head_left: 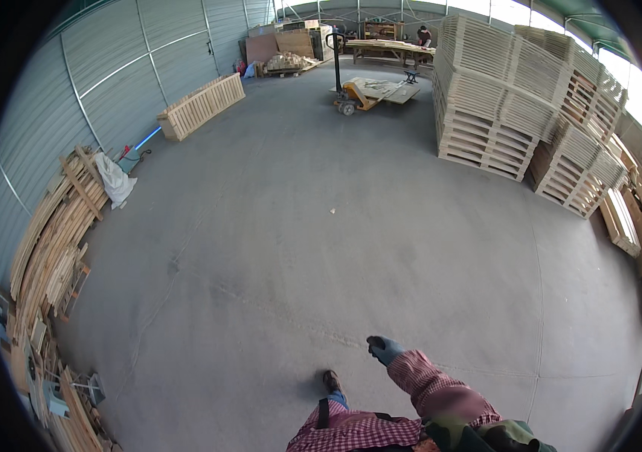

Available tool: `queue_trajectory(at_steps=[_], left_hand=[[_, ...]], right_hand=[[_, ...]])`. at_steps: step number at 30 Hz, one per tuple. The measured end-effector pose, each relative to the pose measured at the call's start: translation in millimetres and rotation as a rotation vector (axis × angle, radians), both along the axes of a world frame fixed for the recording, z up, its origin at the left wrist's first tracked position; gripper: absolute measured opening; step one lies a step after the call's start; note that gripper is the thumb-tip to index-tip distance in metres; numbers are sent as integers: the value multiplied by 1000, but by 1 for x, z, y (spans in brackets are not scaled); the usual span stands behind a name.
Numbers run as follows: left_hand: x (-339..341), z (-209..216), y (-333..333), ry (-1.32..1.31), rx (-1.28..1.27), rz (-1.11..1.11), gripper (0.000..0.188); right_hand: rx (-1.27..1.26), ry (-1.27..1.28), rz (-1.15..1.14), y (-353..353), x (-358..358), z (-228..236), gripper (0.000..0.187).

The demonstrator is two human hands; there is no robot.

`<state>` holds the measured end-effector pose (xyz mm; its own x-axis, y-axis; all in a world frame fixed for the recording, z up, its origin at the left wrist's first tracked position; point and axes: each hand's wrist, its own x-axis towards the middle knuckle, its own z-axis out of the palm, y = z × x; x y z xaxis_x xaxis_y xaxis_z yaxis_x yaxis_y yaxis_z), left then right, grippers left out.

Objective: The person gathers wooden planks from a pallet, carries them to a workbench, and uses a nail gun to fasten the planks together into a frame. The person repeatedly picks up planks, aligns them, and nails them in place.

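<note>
My right hand (pixel 385 349), in a blue-grey glove with dark fingertips, reaches out over the concrete floor from a red checked sleeve (pixel 420 377). Its fingers look curled together, and I see nothing in them. The hand touches nothing; bare grey floor (pixel 321 271) lies beneath and ahead of it. My left hand is out of view. One shoe (pixel 331 380) of mine shows below, to the left of the right hand.
Tall stacks of wooden pallets (pixel 486 98) stand at the far right. A yellow pallet truck (pixel 355 94) carries flat boards ahead. Along the left wall lie timber planks (pixel 53 226), a white sack (pixel 114 179) and a slatted wooden crate (pixel 204 105). Someone (pixel 424 35) stands by a far workbench (pixel 388 47).
</note>
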<state>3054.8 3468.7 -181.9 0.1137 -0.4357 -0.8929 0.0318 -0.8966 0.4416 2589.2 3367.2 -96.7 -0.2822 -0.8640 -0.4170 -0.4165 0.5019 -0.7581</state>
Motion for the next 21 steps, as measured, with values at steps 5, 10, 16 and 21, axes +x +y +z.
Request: queue_trajectory(at_steps=[5, 10, 16, 21], left_hand=[[18, 2, -166, 20, -104, -30, 17], [-50, 29, -390, 294, -301, -39, 18], [-91, -3, -536, -250, -752, -942, 17], [-162, -27, -597, -60, -202, -505, 14]], right_hand=[[365, -77, -176, -6, -63, -65, 20], [771, -4, -390, 96, -154, -119, 26], [929, -128, -584, -68, -182, -147, 33], [472, 126, -296, -341, -251, -173, 38]])
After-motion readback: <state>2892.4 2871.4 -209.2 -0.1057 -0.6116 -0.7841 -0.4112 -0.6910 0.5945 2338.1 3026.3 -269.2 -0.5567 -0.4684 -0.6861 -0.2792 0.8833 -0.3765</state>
